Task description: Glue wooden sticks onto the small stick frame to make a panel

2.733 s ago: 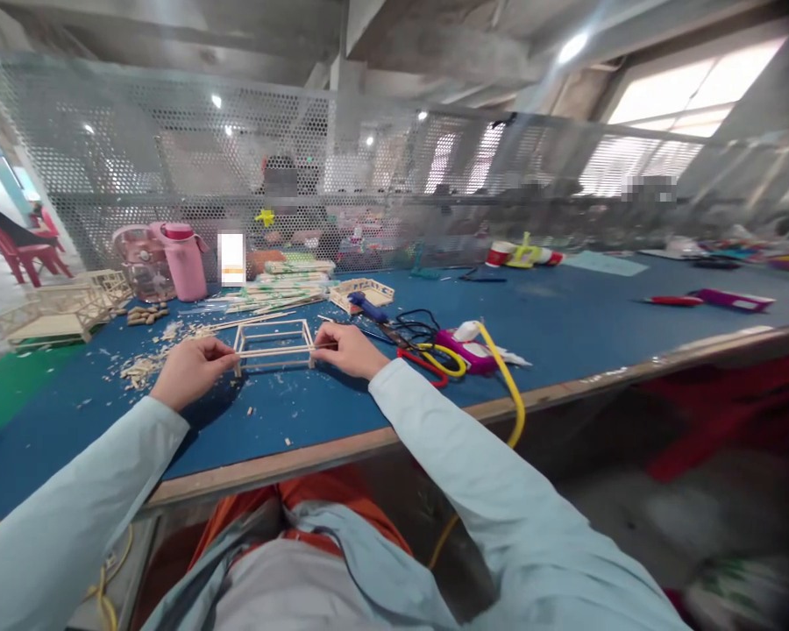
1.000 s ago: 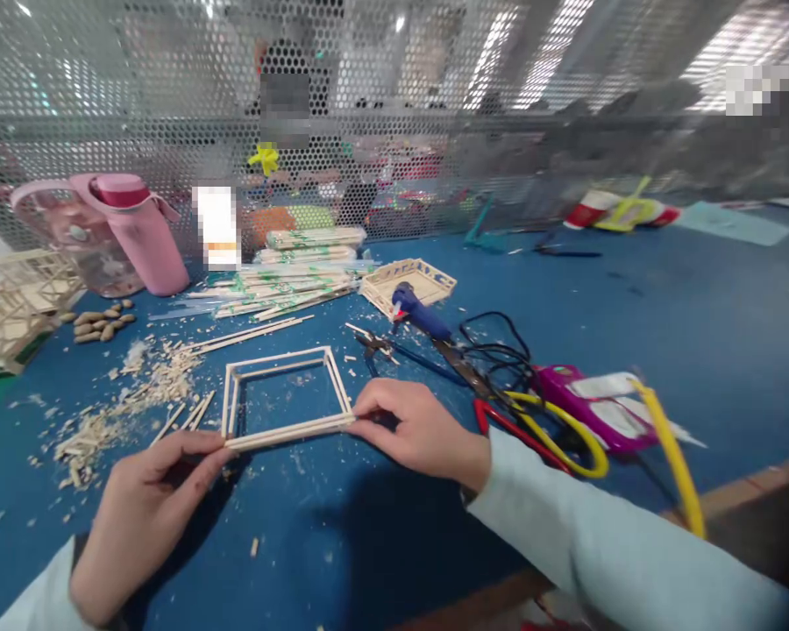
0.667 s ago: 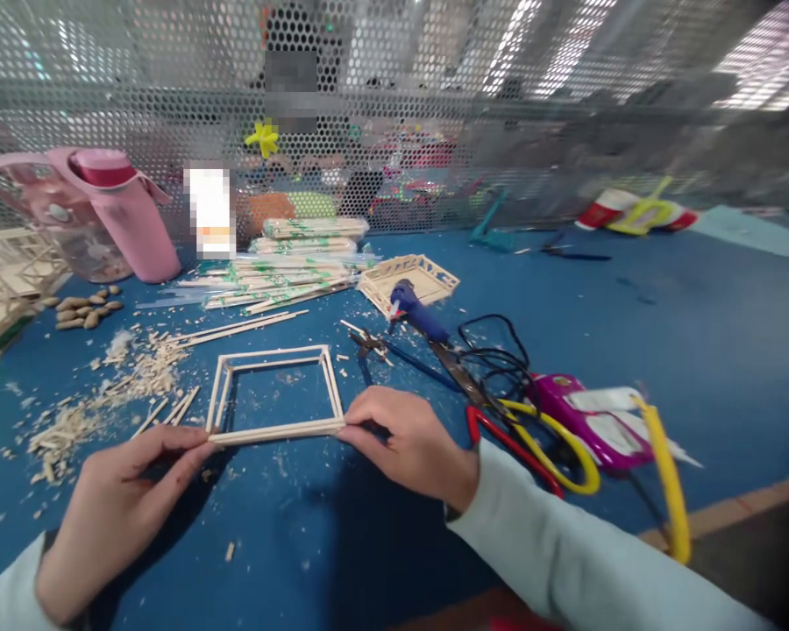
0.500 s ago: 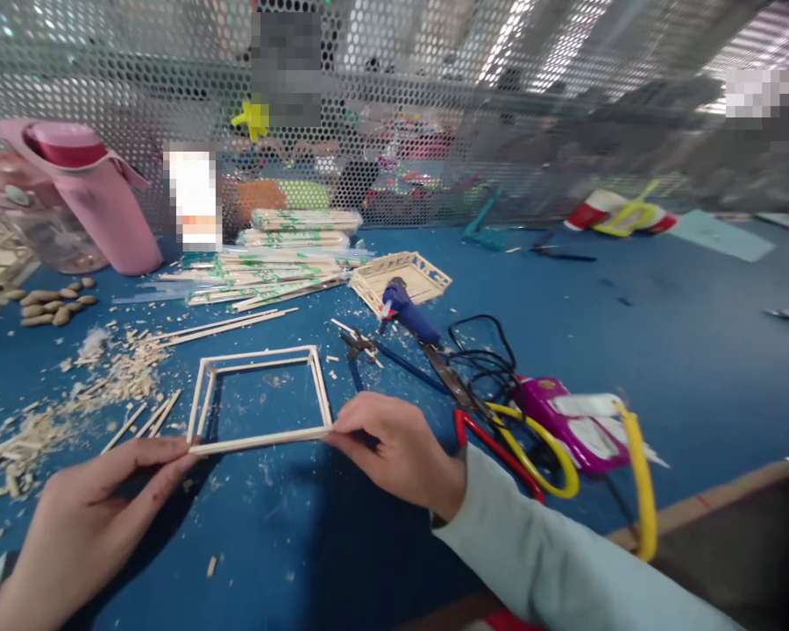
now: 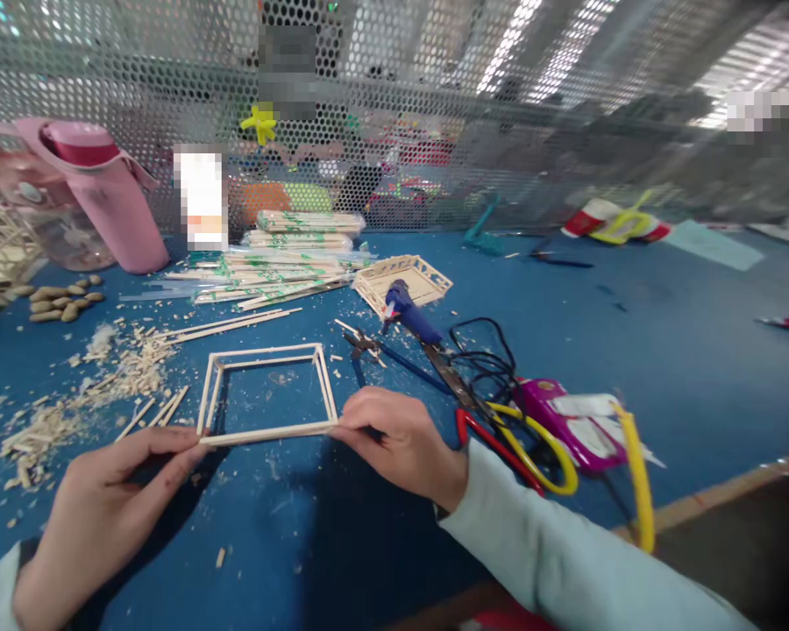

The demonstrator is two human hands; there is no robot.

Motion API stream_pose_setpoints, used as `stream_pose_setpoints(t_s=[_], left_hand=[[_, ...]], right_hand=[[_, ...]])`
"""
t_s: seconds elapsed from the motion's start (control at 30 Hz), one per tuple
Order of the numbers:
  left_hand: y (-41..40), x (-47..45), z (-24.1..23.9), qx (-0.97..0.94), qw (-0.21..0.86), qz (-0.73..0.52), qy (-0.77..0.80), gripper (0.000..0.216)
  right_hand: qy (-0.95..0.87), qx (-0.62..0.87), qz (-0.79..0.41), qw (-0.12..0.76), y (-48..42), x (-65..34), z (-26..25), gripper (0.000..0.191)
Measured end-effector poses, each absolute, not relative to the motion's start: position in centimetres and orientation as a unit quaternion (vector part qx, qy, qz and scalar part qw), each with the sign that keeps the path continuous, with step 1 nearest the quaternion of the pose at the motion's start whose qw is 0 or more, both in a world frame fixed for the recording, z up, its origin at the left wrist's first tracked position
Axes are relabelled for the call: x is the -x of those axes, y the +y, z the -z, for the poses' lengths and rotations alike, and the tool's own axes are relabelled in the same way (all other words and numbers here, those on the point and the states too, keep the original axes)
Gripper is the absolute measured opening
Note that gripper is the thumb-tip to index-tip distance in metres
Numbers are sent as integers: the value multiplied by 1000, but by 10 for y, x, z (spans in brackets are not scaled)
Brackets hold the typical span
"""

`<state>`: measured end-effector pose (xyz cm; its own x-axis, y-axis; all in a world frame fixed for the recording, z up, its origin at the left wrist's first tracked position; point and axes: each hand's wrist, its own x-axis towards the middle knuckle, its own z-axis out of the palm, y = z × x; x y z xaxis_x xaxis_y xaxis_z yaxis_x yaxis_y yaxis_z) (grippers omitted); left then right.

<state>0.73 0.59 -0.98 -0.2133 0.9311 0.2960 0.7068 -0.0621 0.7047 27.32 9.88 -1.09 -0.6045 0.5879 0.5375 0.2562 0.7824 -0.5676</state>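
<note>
A rectangular frame of thin wooden sticks (image 5: 269, 434) is held up over the blue table, its open middle facing me. My left hand (image 5: 115, 499) pinches the frame's near left corner between thumb and fingers. At the near right corner, my right hand (image 5: 394, 443) grips it in the same way. Just beyond the right hand lie pliers with blue handles (image 5: 411, 366) and a blue hot glue gun (image 5: 411, 314). Scissors with red and yellow handles (image 5: 532, 438) rest to the right of that hand.
Wood scraps (image 5: 131, 372) and loose sticks (image 5: 237, 324) litter the left side. Packs of wrapped sticks (image 5: 289, 263) lie behind, beside a small stick tray (image 5: 434, 289). A pink bottle (image 5: 118, 206) stands back left. A purple object (image 5: 558, 421) sits right; perforated metal screen (image 5: 421, 96) behind.
The whole view has shifted slightly, so most things appear a little further right. Both hands keep their pinch on the frame, which looks much the same.
</note>
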Motion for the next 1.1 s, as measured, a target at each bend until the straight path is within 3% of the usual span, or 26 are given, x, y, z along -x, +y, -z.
stream_pose_setpoints(t_s=[0.53,0.67,1.1], left_hand=[[11,-2,12,-592,261,-380,661,28],[12,0,12,-577,315,-425,622,32],[10,-3,7,-595,216,-421,649,24]], right_hand=[[-884,244,-194,348,100,-269,6,13],[-888,237,-170,355,100,-268,5,12],[-902,214,-105,359,101,-266,6,14]])
